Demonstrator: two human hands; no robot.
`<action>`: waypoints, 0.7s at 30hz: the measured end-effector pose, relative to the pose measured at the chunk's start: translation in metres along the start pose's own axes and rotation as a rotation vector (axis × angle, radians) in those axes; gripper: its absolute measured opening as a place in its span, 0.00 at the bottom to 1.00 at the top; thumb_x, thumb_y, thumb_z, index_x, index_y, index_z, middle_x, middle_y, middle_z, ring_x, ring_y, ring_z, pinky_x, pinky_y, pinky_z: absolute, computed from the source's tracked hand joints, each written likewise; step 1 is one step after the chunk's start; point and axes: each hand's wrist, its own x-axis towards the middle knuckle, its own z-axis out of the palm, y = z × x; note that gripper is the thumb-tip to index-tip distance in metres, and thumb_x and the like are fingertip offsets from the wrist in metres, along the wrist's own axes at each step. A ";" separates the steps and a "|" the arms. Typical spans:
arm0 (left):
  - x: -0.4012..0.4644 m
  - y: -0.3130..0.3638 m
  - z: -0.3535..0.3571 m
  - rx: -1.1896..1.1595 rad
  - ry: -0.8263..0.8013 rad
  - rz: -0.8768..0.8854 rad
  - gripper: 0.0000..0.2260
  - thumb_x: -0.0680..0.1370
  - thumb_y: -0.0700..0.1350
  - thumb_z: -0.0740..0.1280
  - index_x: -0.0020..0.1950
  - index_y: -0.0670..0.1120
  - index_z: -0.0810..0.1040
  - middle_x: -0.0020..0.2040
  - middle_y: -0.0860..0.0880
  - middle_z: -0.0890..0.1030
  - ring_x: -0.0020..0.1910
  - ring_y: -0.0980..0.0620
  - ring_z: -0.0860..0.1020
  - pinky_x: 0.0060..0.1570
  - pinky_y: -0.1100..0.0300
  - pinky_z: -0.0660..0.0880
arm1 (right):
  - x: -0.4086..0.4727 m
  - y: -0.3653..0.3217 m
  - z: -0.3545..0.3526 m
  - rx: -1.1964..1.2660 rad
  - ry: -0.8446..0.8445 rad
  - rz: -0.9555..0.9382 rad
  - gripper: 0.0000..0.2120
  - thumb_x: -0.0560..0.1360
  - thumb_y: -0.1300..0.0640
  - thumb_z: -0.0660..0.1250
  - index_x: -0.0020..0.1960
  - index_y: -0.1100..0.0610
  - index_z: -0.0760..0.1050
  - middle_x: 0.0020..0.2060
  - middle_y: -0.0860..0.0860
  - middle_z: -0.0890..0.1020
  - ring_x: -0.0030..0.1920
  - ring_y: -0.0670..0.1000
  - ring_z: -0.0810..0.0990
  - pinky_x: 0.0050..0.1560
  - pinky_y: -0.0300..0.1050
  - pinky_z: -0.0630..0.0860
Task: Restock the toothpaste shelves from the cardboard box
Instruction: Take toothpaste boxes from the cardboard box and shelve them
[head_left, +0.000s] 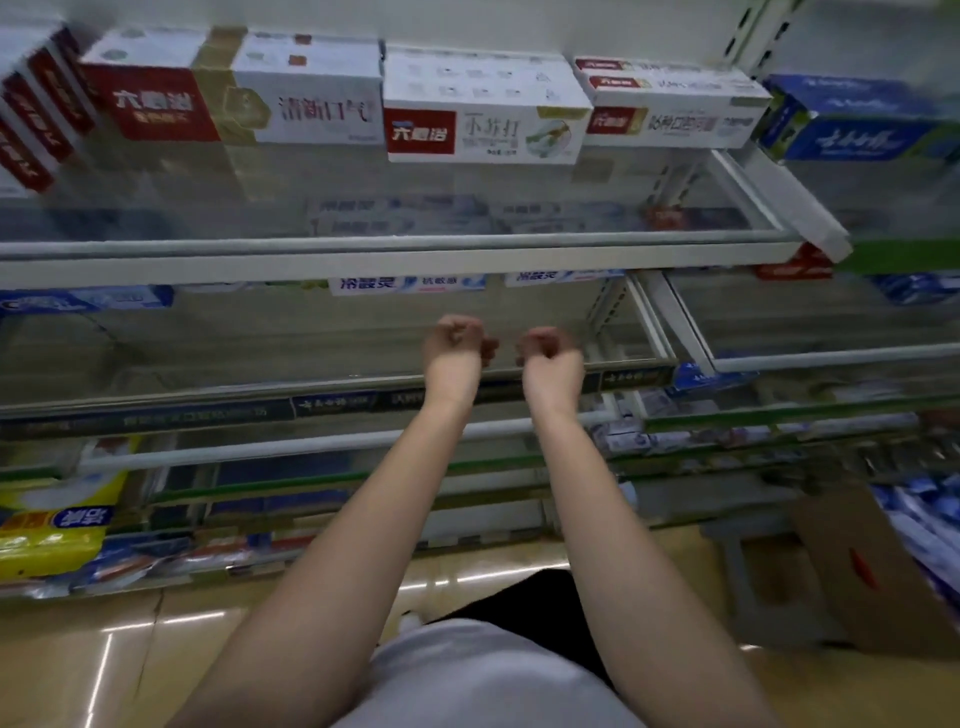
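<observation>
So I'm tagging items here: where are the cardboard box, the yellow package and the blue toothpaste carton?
cardboard box (878, 566): head view, flap.
yellow package (52, 525): head view, front.
blue toothpaste carton (857, 140): head view, front face.

Single head-mounted wide-angle view, taken from the person's head and directed forward and steeply downward. The camera stands close to a tiered shelf unit (395, 260), whose rails bow under lens distortion; toothpaste cartons (485, 117) on the top tier lie near the upper edge. Both forearms extend from the lower edge into the centre, ending at the left hand (454, 343) and right hand (548, 353). The floor (130, 665) and a cardboard box (878, 571) occupy the lower corners.
</observation>
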 end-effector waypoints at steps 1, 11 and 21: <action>-0.004 -0.002 0.006 0.009 -0.014 -0.007 0.04 0.81 0.36 0.63 0.49 0.39 0.77 0.37 0.45 0.80 0.33 0.53 0.79 0.37 0.61 0.77 | 0.001 0.001 -0.009 0.000 0.036 0.006 0.02 0.80 0.58 0.67 0.52 0.55 0.77 0.45 0.48 0.81 0.47 0.48 0.80 0.52 0.45 0.74; -0.041 -0.043 0.121 0.291 -0.249 -0.062 0.16 0.81 0.45 0.65 0.34 0.46 0.75 0.28 0.48 0.75 0.31 0.48 0.74 0.39 0.54 0.71 | 0.039 0.025 -0.130 -0.043 0.033 0.041 0.08 0.81 0.54 0.63 0.47 0.55 0.78 0.40 0.51 0.82 0.43 0.51 0.80 0.51 0.52 0.77; -0.108 -0.098 0.310 0.549 -0.530 0.089 0.12 0.76 0.33 0.70 0.39 0.48 0.76 0.29 0.53 0.76 0.29 0.56 0.74 0.34 0.62 0.71 | 0.096 0.079 -0.334 -0.045 0.300 0.193 0.02 0.69 0.57 0.68 0.39 0.52 0.78 0.36 0.48 0.83 0.46 0.56 0.83 0.54 0.54 0.81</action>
